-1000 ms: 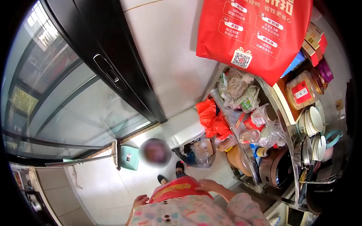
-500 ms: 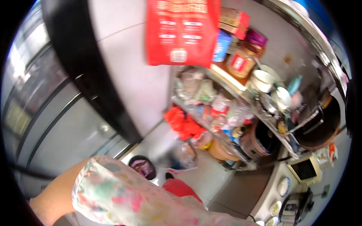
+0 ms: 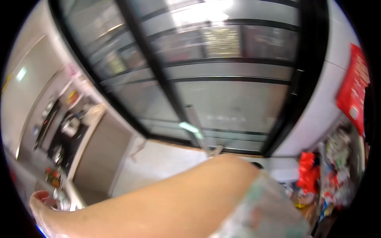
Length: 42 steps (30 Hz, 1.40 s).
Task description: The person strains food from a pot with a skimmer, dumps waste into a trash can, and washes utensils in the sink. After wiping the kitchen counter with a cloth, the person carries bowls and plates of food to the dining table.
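Observation:
A bare forearm stretches across the bottom of the head view, from a pale flower-print sleeve (image 3: 266,210) at the lower right to the lower left edge. I take it for my right arm. At its far end is my right hand (image 3: 43,208), partly cut off by the dark rim of the view. One reddish, bent digit shows at the top of it; the other fingers are hidden, so what they hold, if anything, cannot be made out. Nearest to this hand, beyond it, are blurred small items by the counter edge. My left hand is out of view.
A black-framed glass sliding door (image 3: 234,99) fills the middle. On the left stands a counter (image 3: 89,135) with a stove and a pot (image 3: 70,126). A cluttered shelf (image 3: 337,170), red plastic bag (image 3: 307,172) and hanging red packet (image 3: 353,89) are at the right.
The view has swung left, so the shelf and red packet now sit at the right edge. The glass door and stove counter have come into view. More forearm and part of the hand now show.

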### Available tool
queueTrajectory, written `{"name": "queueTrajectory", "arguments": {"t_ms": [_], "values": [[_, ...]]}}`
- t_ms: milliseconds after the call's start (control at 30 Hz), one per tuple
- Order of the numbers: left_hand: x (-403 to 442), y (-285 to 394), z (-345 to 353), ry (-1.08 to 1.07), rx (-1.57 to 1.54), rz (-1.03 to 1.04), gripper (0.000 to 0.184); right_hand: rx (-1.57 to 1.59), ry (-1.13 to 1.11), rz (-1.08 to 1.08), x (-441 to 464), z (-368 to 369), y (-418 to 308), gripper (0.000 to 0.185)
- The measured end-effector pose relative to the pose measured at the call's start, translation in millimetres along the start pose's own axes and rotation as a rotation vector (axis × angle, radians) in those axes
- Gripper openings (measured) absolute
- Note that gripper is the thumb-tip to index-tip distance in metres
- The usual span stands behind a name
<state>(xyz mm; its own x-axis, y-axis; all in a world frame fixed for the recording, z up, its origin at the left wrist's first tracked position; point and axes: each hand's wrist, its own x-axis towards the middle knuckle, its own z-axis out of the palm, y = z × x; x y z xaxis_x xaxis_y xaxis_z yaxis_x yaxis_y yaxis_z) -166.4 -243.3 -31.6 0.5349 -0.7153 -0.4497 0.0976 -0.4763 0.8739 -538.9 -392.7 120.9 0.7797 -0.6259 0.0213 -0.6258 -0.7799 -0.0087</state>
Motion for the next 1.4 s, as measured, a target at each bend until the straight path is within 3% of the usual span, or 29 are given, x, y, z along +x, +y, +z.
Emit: {"name": "queueTrajectory", "arguments": {"t_ms": [100,167,200,233,300,333,433,633,700,767,800,867,933,967,1000,1067,1133,1200,1267,1333,1400], "values": [[-24,170,-84,0.477,-0.175,0.347,0.039,-0.096,-0.016,-0.199,87,-43,-39,0.018],[-54,250,-125,0.718,-0.232,0.459,0.039,-0.158,-0.011,-0.328,132,-71,-76,0.017],[-57,247,-126,0.742,-0.256,0.436,0.039,-0.185,-0.011,-0.389,157,-80,-89,0.017],[-31,174,-101,0.525,-0.280,0.310,0.038,-0.226,-0.009,-0.444,175,-91,-104,0.017],[38,-48,45,-0.117,-0.237,-0.263,0.036,-0.279,-0.016,-0.548,213,-104,-126,0.017],[58,-71,57,-0.184,-0.251,-0.379,0.036,-0.298,-0.022,-0.593,231,-109,-135,0.017],[88,-51,55,-0.210,-0.282,-0.410,0.035,-0.366,-0.010,-0.718,275,-117,-157,0.017],[156,0,46,-0.032,-0.346,-0.427,0.037,-0.381,0.038,-0.904,360,-120,-158,0.018],[180,30,38,-0.092,-0.292,0.029,0.040,-0.380,0.038,-0.948,393,-104,-145,0.019],[207,16,13,-0.118,-0.324,0.044,0.043,-0.289,0.044,-1.002,431,-70,-117,0.019],[221,-13,-3,-0.133,-0.380,-0.185,0.044,-0.226,0.045,-1.031,450,-50,-97,0.020],[207,-9,-19,-0.086,-0.355,-0.194,0.046,-0.182,0.014,-1.077,472,-2,-62,0.013],[186,-18,-29,-0.016,-0.265,-0.316,0.039,-0.147,0.021,-1.122,487,53,-28,0.022],[178,-44,-43,-0.071,-0.065,-0.281,0.043,-0.054,-0.071,-1.099,493,70,-14,0.018],[186,-172,-47,-0.033,-0.052,-0.253,0.040,0.042,-0.160,-1.069,498,88,-4,0.013],[166,-159,-62,-0.040,-0.156,-0.435,0.040,-0.074,-0.315,-0.895,505,132,10,0.030],[171,-156,-74,-0.003,-0.265,-0.542,0.041,-0.208,-0.357,-0.761,494,194,25,0.034],[190,-153,-89,0.019,-0.333,-0.568,0.041,-0.244,-0.989,-0.471,478,207,7,0.042],[210,-147,-106,0.019,-0.378,-0.562,0.041,0.592,-0.762,-0.411,446,264,36,0.036],[231,-145,-124,-0.007,-0.386,-0.534,0.041,0.661,-0.563,-0.211,478,290,12,0.030],[247,-137,-141,-0.032,-0.393,-0.508,0.041,0.592,-0.363,-0.135,524,257,-43,0.031]]}}
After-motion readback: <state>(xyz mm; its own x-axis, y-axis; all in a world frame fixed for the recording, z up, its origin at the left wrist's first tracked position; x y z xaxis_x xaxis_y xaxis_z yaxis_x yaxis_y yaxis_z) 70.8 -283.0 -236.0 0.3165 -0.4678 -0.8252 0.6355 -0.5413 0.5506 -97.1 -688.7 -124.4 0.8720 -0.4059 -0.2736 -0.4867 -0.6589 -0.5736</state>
